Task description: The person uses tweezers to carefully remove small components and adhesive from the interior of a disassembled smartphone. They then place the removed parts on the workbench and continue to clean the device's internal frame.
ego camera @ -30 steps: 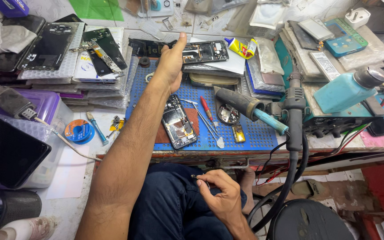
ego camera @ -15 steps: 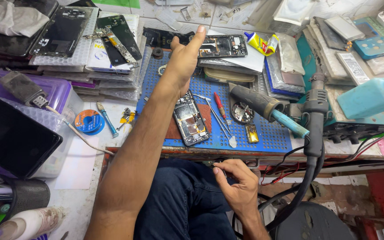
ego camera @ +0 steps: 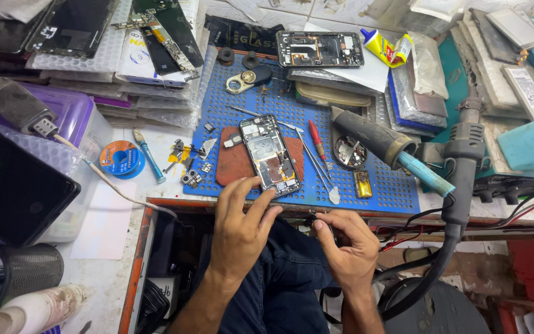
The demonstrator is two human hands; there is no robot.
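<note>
Fingertips of the left hand (ego camera: 240,230) rest, uncurled, on the near end of the opened black smartphone (ego camera: 271,154) lying on the perforated blue work mat (ego camera: 378,192); the right hand (ego camera: 348,246) pinches a small dark part, too small to identify.

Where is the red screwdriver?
In the head view, the red screwdriver lies on the blue mat, just right of the opened phone, beside the tweezers.
</note>
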